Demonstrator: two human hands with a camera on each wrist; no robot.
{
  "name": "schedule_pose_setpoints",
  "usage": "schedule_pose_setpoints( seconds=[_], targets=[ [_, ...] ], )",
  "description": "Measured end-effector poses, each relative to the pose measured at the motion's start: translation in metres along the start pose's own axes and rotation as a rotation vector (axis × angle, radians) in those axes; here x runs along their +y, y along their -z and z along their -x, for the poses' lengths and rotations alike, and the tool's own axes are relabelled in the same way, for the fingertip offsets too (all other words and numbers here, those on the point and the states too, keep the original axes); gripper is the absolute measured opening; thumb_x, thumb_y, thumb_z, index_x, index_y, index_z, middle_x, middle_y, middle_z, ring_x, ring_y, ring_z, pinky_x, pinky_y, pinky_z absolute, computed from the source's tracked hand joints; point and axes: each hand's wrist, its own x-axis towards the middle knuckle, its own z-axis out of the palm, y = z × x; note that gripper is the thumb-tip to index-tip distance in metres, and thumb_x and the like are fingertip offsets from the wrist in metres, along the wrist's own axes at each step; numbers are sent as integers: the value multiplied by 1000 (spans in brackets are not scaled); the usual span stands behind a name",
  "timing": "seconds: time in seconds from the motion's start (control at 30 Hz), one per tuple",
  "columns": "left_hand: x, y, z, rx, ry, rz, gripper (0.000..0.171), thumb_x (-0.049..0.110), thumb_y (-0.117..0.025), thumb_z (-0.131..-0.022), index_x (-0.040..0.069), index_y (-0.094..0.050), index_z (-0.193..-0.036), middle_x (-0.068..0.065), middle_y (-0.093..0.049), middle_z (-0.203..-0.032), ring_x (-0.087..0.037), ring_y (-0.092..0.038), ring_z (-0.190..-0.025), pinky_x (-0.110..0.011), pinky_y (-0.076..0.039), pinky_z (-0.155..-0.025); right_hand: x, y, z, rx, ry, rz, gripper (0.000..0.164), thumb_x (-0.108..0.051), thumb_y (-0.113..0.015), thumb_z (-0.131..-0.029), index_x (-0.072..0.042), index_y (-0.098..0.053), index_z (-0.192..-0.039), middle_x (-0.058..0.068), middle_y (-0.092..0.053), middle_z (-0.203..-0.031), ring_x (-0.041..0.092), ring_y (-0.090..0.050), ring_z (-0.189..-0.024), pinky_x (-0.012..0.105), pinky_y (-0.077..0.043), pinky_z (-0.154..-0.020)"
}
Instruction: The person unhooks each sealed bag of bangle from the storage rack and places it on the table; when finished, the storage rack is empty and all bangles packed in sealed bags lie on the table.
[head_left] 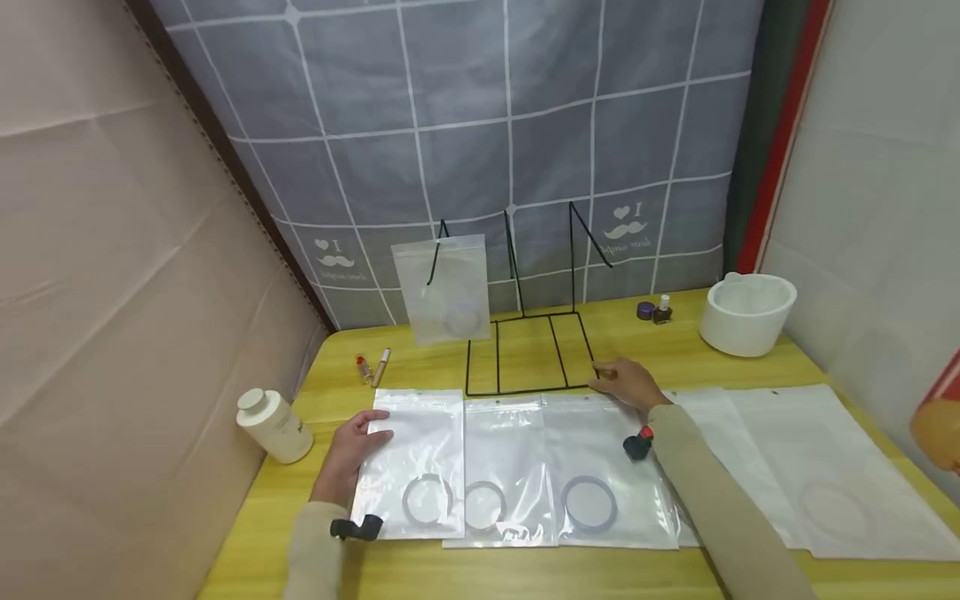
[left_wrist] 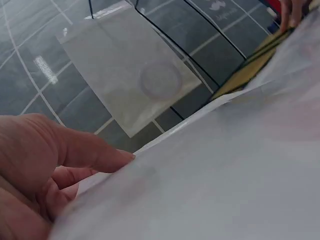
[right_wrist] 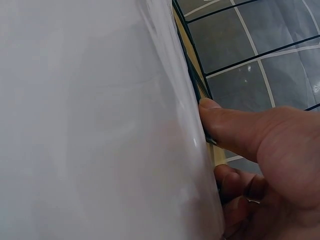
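My left hand (head_left: 350, 454) pinches the left edge of a white zip bag (head_left: 405, 433), the leftmost of several overlapping bags along the front of the table; a ring shape shows through it. In the left wrist view, the finger (left_wrist: 100, 152) lies along the bag's edge. My right hand (head_left: 628, 383) holds the front right corner of a black wire rack (head_left: 525, 390), thumb and fingers about its base wire. In the right wrist view the thumb (right_wrist: 235, 122) presses at that wire. Another bag (head_left: 442, 283) hangs on the rack's left arm.
A white bottle (head_left: 275, 425) stands at the left edge, with a small vial (head_left: 363, 367) and a slim tube (head_left: 381, 367) nearby. At the back right are a purple-lidded jar (head_left: 645, 311), a dark small bottle (head_left: 662, 312) and a white pot (head_left: 748, 321). More bags (head_left: 817, 450) lie at right.
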Motion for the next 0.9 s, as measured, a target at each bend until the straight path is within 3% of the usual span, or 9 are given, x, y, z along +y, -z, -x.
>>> schedule_pose_setpoints(
  seconds=[0.1,0.23,0.3,0.53,0.77,0.9],
  targets=[
    [-10,1,-2,44,-14,-175,37,3,-74,-86,2,-66,-122,-15,-64,-119,-24,-62,-94,-35,-51,-79,-1,0,-1,-12,1,2,59,-37,-69,-95,-7,-55,-145,26,-54,-141,44,-53,-124,60,-43,-100],
    [-11,2,-4,26,-59,-331,37,1,-74,-85,2,-66,-121,-22,-53,-141,-36,-50,-125,-49,-43,-102,-2,2,-4,-6,3,17,59,-38,-69,-96,-7,-55,-144,26,-57,-137,42,-55,-119,59,-45,-98],
    [-9,3,-4,-3,-71,-373,38,-1,-73,-86,2,-65,-123,-24,-50,-145,-39,-45,-131,-54,-38,-107,-2,4,-5,-2,5,21,60,-38,-69,-96,-6,-55,-144,26,-56,-137,42,-55,-120,59,-45,-98],
    [-5,10,-3,-68,-72,-484,37,-4,-69,-88,5,-66,-124,-25,-51,-143,-43,-47,-129,-58,-39,-106,-6,6,-5,-8,-9,11,60,-37,-69,-96,-6,-54,-145,27,-55,-139,43,-52,-124,60,-42,-101],
    [-9,13,2,-75,-127,-548,37,-7,-71,-85,4,-69,-120,-21,-60,-132,-38,-51,-119,-54,-43,-99,-5,4,-4,-19,-30,18,61,-38,-69,-96,-7,-54,-145,27,-55,-138,43,-52,-124,60,-42,-101],
    [-10,12,3,-75,-102,-614,40,-4,-73,-86,6,-69,-125,-22,-61,-132,-38,-53,-118,-56,-43,-100,-2,2,-2,-20,-36,12,61,-39,-69,-95,-7,-54,-145,27,-56,-137,42,-53,-122,59,-44,-99]
  ],
)
